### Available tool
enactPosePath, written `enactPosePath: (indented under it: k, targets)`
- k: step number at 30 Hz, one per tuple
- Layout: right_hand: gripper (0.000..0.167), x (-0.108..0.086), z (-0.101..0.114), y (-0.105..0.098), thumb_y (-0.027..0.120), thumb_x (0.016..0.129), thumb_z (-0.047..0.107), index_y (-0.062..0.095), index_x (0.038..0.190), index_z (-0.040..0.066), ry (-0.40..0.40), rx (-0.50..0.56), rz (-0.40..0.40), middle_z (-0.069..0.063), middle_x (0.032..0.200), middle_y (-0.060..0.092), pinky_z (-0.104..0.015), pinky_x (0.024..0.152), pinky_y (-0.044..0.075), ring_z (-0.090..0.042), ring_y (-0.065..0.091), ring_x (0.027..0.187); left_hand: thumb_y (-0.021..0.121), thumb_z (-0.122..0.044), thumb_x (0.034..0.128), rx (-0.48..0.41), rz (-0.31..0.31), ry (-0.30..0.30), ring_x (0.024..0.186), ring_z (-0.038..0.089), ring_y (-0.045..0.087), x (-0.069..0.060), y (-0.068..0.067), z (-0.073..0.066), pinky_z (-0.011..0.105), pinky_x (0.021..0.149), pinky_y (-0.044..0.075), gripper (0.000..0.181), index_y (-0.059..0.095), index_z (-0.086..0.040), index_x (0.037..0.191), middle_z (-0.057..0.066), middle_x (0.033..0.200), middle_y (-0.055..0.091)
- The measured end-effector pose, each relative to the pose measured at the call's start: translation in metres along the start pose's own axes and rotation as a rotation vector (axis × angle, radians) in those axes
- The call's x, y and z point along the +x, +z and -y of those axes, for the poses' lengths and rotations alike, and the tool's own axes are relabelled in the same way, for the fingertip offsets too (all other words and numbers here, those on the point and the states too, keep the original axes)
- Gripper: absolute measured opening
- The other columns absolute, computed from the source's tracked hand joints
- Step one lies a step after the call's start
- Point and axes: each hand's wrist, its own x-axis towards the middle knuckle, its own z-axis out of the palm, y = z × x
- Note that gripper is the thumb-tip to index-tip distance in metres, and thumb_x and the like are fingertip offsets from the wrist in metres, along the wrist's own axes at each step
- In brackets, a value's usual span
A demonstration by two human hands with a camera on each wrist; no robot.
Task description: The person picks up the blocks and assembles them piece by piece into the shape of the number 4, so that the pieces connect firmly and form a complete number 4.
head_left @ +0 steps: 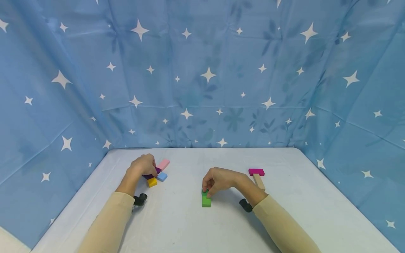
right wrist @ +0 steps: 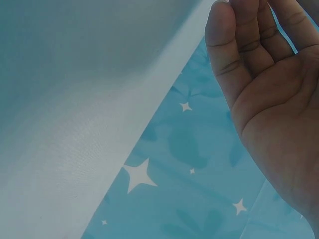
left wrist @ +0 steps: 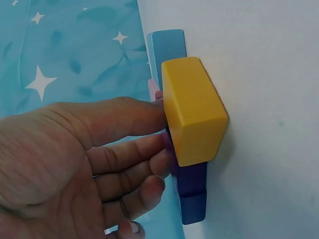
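Observation:
My left hand (head_left: pixel 143 166) is at the left group of blocks, its thumb and fingertips on a purple block (head_left: pixel 147 176). In the left wrist view a yellow block (left wrist: pixel 194 112) stands in front of the purple one (left wrist: pixel 192 178) and hides part of the thumb's contact. A light blue block (head_left: pixel 162 176) and a pink block (head_left: pixel 164 164) lie close beside. Near the table's middle, my right hand (head_left: pixel 221 178) pinches a green block (head_left: pixel 205 193) with curled fingers. Directly in front of it is a brighter green block (head_left: pixel 206 202). The right wrist view shows no block.
To the right, a magenta block (head_left: pixel 256 172) lies across the far end of a beige wooden block (head_left: pixel 258 181), partly behind the right wrist. A white cloth covers the table (head_left: pixel 190 228). A blue star-patterned curtain (head_left: pixel 202 91) rises along its back and sides.

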Motion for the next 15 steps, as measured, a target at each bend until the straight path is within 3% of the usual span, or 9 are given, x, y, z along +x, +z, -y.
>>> enactPosePath:
  k: [7, 15]
  targets:
    - [0.013, 0.0, 0.0, -0.001, 0.088, 0.083, 0.009, 0.079, 0.09, 0.016, -0.011, 0.0, 0.001, 0.008, 0.075, 0.068, -0.021, 0.063, 0.045, -0.005, 0.053, 0.068, 0.083, -0.027, 0.0847, -0.012, -0.08, 0.016, 0.08, 0.027, 0.06, 0.001, -0.002, -0.004, 0.037, 0.068, 0.048, 0.029, 0.072, -0.004, 0.098, 0.009, 0.09, 0.068]
    - [0.013, 0.0, -0.001, 0.0, 0.088, 0.083, 0.011, 0.079, 0.09, 0.017, 0.0, -0.01, -0.002, 0.007, 0.075, 0.067, -0.021, 0.063, 0.045, -0.005, 0.053, 0.068, 0.083, -0.027, 0.0865, -0.056, -0.131, 0.049, 0.086, 0.028, 0.06, 0.001, -0.004, -0.013, 0.039, 0.071, 0.051, 0.039, 0.069, -0.002, 0.113, 0.013, 0.102, 0.069]
